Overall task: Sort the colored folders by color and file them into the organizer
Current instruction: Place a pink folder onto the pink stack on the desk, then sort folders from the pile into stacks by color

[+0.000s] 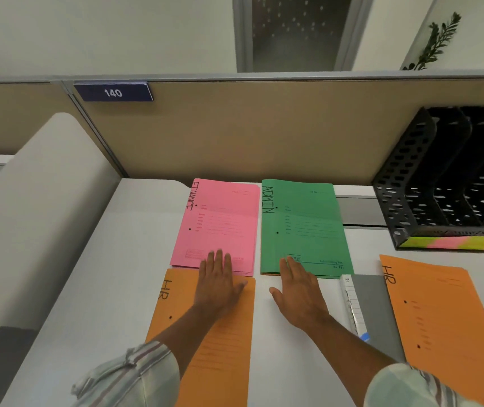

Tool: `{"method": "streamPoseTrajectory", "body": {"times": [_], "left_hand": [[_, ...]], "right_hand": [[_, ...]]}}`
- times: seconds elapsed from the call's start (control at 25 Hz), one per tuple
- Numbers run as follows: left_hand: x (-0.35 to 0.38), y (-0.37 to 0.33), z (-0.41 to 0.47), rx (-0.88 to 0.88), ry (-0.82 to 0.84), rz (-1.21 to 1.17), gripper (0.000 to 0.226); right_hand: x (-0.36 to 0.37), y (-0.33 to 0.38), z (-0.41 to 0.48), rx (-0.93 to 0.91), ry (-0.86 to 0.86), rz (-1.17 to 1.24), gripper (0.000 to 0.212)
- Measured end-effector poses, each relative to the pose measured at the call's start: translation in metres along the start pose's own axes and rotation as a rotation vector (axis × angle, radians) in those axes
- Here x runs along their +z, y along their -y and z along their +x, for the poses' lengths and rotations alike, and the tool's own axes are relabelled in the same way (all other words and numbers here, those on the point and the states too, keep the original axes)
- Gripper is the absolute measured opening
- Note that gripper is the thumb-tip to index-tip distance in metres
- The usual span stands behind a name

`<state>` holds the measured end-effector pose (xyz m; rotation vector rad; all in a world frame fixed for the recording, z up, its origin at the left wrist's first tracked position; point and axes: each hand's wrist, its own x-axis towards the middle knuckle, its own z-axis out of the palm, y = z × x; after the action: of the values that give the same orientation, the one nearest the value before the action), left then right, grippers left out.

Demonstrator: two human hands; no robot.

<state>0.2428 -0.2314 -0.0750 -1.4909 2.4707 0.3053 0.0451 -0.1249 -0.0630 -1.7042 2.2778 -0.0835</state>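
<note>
A pink folder (220, 218) marked FINANCE and a green folder (302, 221) marked ADMIN lie side by side at the back of the desk. In front of the pink one lies an orange folder (223, 348) marked HR; a second orange HR folder (440, 318) lies at the right. My left hand (220, 280) rests flat, fingers on the pink folder's near edge and palm on the orange one. My right hand (299, 289) lies flat, fingertips on the green folder's near edge. The black slotted organizer (411, 183) stands at the back right, its visible slots dark.
A grey binder (375, 312) with a white spine lies between my right arm and the right orange folder. Pink and yellow sticky notes (455, 242) line the organizer's front. A tan partition (235, 127) closes the back; a rounded white divider (29, 201) rises at the left.
</note>
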Motion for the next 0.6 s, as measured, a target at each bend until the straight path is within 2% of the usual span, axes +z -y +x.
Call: {"method": "streamPoseTrajectory", "body": {"times": [0.6], "left_hand": [[0.026, -0.197, -0.098, 0.167, 0.003, -0.079, 0.088]], "right_hand": [[-0.02, -0.153, -0.142, 0.262, -0.023, 0.103, 0.08]]}}
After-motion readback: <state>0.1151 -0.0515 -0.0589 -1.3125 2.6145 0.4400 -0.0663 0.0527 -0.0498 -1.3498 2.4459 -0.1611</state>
